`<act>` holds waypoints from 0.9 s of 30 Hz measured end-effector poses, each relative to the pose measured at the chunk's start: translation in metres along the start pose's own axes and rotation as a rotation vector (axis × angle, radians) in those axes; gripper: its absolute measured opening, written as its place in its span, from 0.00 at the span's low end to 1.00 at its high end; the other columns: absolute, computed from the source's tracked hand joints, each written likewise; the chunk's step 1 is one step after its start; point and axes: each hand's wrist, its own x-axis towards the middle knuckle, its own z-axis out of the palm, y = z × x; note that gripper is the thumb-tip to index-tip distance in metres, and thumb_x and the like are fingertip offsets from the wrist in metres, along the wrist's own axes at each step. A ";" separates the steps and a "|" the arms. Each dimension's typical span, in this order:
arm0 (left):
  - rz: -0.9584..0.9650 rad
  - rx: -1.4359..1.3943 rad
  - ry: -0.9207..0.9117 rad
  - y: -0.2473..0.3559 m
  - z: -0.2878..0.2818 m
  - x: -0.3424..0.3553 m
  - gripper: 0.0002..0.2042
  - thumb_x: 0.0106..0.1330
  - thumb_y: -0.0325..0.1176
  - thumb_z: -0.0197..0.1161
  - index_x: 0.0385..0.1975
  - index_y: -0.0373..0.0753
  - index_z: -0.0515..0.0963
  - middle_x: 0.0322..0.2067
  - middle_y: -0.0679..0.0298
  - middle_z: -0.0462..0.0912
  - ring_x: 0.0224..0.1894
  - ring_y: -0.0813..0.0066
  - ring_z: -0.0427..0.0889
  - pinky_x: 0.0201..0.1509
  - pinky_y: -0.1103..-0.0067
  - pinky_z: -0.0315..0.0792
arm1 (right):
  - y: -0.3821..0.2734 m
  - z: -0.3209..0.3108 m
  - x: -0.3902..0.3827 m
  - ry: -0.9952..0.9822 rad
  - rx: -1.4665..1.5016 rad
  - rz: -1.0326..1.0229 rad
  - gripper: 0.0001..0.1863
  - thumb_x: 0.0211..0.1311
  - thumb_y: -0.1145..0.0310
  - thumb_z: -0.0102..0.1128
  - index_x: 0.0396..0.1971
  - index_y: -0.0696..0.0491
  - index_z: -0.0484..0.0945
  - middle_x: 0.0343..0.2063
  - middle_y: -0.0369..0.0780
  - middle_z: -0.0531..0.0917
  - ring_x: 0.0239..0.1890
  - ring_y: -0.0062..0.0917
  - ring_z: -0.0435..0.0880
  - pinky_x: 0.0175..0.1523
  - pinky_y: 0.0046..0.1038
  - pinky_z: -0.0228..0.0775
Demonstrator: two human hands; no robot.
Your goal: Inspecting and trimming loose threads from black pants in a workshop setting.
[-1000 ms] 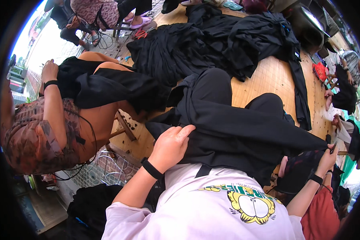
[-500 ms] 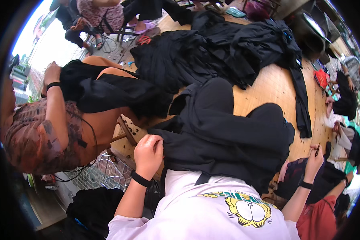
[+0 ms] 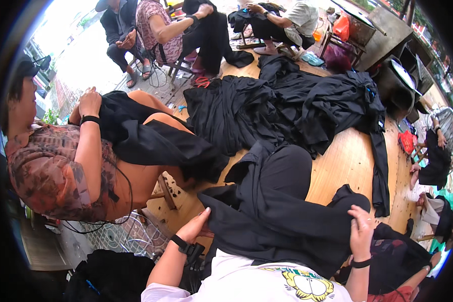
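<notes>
Pinching the black garment [image 3: 282,226] at nine o'clock, left hand [image 3: 191,229] is seemingly steadying it; right hand's [image 3: 362,238] three-o'clock grip: cannot tell.

Open-air setting, lit by daylight; the upper left is washed out to near white. A smooth, tan, wood-toned floor surface [image 3: 332,171] occupies the centre, with small dark scraps scattered near its edges. Pale paving [image 3: 80,83] extends at upper left; greyish patterned paving [image 3: 113,236] shows at lower left. A wooden stool [image 3: 168,195] stands at left of centre. A large grey-brown panel [image 3: 391,39] leans at upper right, with greenery [image 3: 440,48] beyond.
</notes>
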 end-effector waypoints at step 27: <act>0.349 -0.059 -0.347 0.124 0.107 0.055 0.29 0.54 0.16 0.54 0.62 0.30 0.68 0.49 0.54 0.81 0.44 0.62 0.84 0.47 0.72 0.81 | -0.071 -0.021 -0.049 -0.500 0.441 0.079 0.10 0.66 0.73 0.58 0.44 0.58 0.81 0.37 0.48 0.86 0.40 0.41 0.87 0.45 0.32 0.79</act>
